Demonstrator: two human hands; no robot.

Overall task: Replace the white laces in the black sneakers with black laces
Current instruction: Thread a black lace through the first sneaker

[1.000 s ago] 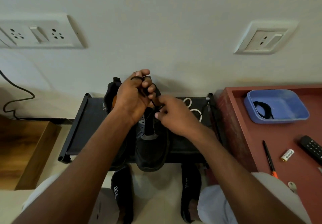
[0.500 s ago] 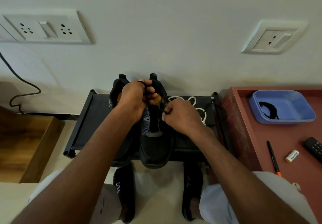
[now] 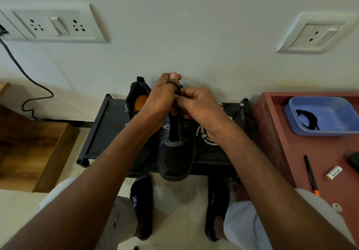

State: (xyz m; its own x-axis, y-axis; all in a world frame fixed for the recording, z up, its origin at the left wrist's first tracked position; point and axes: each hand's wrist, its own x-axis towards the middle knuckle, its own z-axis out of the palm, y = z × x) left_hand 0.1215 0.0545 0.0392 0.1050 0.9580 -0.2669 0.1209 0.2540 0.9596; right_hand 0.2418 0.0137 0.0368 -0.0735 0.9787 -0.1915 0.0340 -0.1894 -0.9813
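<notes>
Your left hand [image 3: 161, 98] and right hand [image 3: 196, 105] meet above the ankle end of the nearer black sneaker [image 3: 175, 152], which sits toe toward you on the black shoe rack [image 3: 104, 131]; both pinch a black lace [image 3: 175, 86] looped over your left forefinger; the second sneaker [image 3: 138, 102] lies just left; white laces [image 3: 204, 136] lie coiled under your right wrist; another black lace [image 3: 308, 118] rests in the blue tray [image 3: 328, 109].

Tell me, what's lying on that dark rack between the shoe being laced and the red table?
In the head view, a loose pile of white laces lies on the rack, between the sneaker and the red table, partly hidden under the right hand.
</notes>
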